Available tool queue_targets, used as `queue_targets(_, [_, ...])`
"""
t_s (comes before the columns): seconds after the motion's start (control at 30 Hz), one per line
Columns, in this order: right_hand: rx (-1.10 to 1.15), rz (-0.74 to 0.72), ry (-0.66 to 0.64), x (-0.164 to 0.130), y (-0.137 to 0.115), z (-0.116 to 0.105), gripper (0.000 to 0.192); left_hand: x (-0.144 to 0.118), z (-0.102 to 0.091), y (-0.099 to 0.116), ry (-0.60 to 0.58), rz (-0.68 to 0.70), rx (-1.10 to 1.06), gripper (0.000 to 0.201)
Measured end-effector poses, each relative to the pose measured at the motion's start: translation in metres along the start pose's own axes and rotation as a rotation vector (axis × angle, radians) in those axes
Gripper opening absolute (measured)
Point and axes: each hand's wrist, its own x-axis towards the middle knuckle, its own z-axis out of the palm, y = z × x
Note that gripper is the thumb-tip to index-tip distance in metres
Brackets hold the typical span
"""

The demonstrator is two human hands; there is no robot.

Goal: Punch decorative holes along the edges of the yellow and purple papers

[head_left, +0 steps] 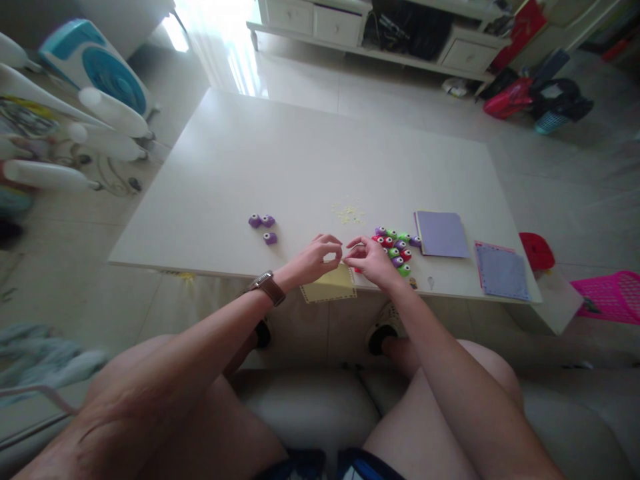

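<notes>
Left hand and right hand meet fingertip to fingertip, grips pinched over the yellow paper sheet at the surface's near edge; likely light, floppy, best held by its edge.

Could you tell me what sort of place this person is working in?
Probably a home living room: a low white table on a tiled floor, a white drawer cabinet along the wall, and a fan nearby.
</notes>
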Motion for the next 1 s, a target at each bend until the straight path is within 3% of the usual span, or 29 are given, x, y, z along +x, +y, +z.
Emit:
queue_targets(0.5, [0.028,-0.026,0.117,0.005,0.005,-0.007,0.036,0.003,0.000,-0.005,0.063,-0.022,0.005,0.013])
queue_targets(0.83, [-0.005,-0.053,0.227,0.024,0.017,-0.012,0.017,-0.001,0.002,-0.002,-0.054,-0.132,-0.001,0.015])
queue_targets(1.0, [0.014,-0.050,0.381,0.049,0.022,-0.005,0.010,-0.001,0.002,-0.004,-0.080,-0.136,0.028,0.014])
